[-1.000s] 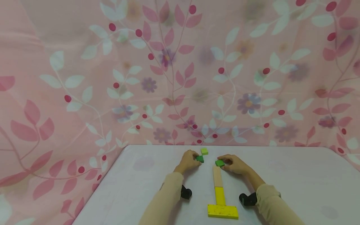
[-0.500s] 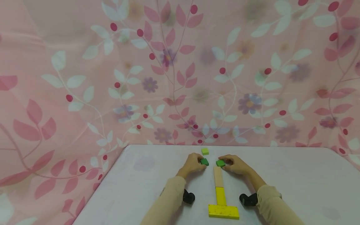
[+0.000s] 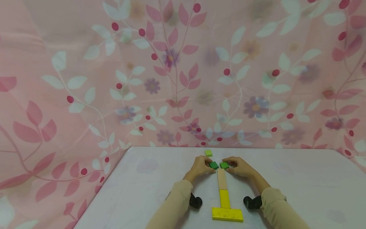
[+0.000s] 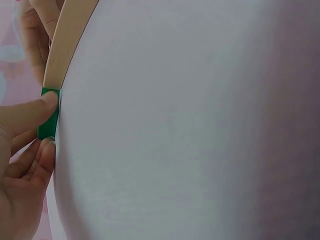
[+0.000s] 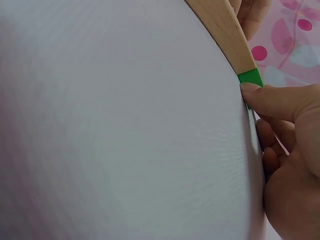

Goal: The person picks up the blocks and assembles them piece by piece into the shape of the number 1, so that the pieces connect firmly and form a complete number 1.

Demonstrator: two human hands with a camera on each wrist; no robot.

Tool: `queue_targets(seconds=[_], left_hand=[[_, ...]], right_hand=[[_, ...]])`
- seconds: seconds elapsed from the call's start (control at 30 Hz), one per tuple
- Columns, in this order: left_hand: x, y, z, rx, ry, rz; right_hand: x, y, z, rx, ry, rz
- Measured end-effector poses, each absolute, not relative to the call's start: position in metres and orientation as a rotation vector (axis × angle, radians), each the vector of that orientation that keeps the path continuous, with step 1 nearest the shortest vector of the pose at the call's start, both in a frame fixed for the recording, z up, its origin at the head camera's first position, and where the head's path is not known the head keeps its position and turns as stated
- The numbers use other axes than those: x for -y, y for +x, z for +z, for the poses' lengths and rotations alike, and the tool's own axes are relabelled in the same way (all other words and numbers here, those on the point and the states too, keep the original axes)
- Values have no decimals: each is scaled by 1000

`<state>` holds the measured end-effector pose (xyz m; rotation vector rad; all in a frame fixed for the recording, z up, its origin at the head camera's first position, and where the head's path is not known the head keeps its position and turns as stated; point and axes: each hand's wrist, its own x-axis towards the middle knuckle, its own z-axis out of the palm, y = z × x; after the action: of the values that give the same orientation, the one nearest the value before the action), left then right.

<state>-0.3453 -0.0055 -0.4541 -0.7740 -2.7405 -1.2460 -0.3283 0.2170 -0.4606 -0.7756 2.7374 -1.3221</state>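
Note:
My left hand [image 3: 201, 166] pinches a dark green block [image 3: 213, 165] between thumb and fingers, just left of the top end of a plain wooden block [image 3: 221, 179]. On the other side, my right hand [image 3: 239, 166] pinches a lighter green block [image 3: 224, 165] at that same end. A narrow gap separates the two green blocks in the head view. In the left wrist view the thumb covers part of the dark green block [image 4: 49, 125]. The right wrist view has the thumb pressed on the green block [image 5: 252, 77], which meets the wooden block [image 5: 225, 35].
A yellow block [image 3: 224, 198] continues the wooden one toward me, ending at a wider yellow block [image 3: 227, 214] laid crosswise. Beyond my left hand lies a lime-green block [image 3: 208, 153]. The white-covered table [image 3: 300, 184] ends at a floral curtain [image 3: 183, 79].
My left hand has moved right and slightly nearer with the dark green block, bringing it from beside the lime-green block to the wooden block's end. My right hand has stayed in place.

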Motion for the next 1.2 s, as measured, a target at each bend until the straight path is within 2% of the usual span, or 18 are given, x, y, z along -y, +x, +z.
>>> queue_targets(seconds=[1.2], left_hand=[[-1, -345, -454, 2741, -772, -1251]], right_hand=[[-216, -328, -462, -2754, -739, -1359]])
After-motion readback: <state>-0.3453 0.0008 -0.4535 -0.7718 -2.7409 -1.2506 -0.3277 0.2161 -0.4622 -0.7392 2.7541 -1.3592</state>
